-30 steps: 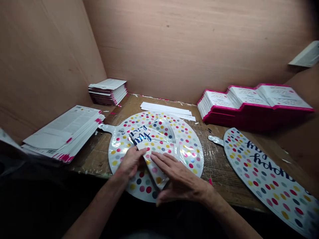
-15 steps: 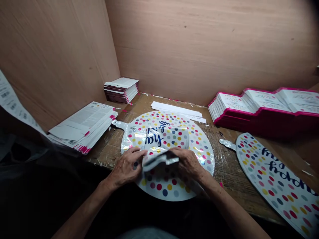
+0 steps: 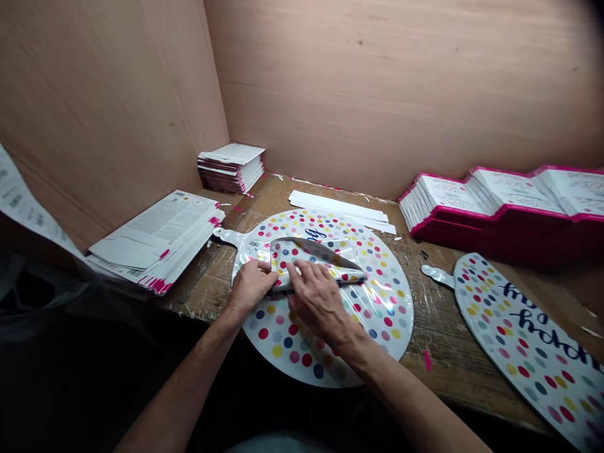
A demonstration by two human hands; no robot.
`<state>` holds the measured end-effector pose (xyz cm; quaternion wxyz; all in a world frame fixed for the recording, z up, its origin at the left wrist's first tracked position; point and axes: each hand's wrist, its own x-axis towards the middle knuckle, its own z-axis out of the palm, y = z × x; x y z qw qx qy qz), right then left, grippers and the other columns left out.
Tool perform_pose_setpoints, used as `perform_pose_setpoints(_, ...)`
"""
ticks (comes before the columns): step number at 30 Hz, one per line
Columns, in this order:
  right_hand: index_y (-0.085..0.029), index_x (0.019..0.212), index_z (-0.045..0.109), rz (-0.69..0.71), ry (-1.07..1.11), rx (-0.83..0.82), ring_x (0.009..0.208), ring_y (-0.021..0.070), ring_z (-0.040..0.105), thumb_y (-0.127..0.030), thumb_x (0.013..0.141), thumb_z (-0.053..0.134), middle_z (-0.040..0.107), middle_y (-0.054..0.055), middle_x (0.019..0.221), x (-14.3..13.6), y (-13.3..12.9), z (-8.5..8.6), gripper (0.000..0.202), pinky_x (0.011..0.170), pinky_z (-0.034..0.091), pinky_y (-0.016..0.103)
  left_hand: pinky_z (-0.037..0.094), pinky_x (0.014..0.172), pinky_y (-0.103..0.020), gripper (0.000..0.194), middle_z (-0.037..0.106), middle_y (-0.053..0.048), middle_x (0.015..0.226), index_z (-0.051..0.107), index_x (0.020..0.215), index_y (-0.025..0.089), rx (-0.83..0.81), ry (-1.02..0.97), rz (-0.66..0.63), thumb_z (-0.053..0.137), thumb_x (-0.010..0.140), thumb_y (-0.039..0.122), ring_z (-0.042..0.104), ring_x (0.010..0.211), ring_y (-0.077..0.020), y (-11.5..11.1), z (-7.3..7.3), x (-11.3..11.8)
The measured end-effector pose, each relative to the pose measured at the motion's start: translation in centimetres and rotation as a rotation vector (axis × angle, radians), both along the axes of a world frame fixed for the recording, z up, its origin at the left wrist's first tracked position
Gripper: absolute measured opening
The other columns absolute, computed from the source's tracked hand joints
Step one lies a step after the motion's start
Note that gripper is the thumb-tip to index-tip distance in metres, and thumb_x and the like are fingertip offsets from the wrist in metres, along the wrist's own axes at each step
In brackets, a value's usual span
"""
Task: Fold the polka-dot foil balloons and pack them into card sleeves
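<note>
A folded foil balloon (image 3: pixel 325 257) with coloured dots lies on top of a flat round dotted foil balloon (image 3: pixel 377 302), whose tail points left. At the fold's left end, my left hand (image 3: pixel 251 288) has its thumb and fingers closed on the edge. My right hand (image 3: pixel 317 301) lies over the middle of the fold, fingers stretched out and pressing down. The fold's upper layer gapes into a dark slit towards the right. Dark blue lettering shows just behind it, partly covered. The undersides of both hands are hidden.
Printed white cards (image 3: pixel 155 233) are stacked at left, with another card stack (image 3: pixel 231 167) in the corner. White paper strips (image 3: pixel 340 207) lie behind the balloon. Pink-edged boxes (image 3: pixel 453 195) stand at back right. Another dotted balloon (image 3: pixel 523 340) lies at right. Wooden panels (image 3: pixel 377 94) enclose the table.
The raised dotted foil has been turned over away from me and now lies flattened. My right hand has moved left onto it, and my left hand has shifted slightly up.
</note>
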<state>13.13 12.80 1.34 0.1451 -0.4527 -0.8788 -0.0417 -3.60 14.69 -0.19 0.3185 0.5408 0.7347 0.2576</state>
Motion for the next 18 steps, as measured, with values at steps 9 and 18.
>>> perform_pose_setpoints(9,-0.024,0.133,0.051,0.423,-0.145,-0.063,0.116,0.0227,0.052,-0.015,0.096,0.047,0.056,0.009,0.132,4.3,-2.5,0.1,0.038,0.099,0.044,0.041,0.041,0.106,-0.034,0.034,0.072,-0.003,0.114,0.07,0.103,0.026,0.479,0.256,-0.764,0.046,0.082,0.013,0.054,0.125,-0.0217,-2.1,4.6,1.1)
perform_pose_setpoints(18,-0.016,0.11,0.067,-0.066,0.592,-0.476,0.093,0.0226,0.068,-0.044,0.101,0.032,0.073,0.009,0.103,10.4,-1.3,-2.0,0.045,0.08,0.054,0.034,0.044,0.104,-0.032,0.052,0.069,-0.002,0.12,0.071,0.111,0.028,0.242,0.169,-0.864,0.051,0.068,0.005,0.057,0.123,-0.0225,0.8,1.1,0.8)
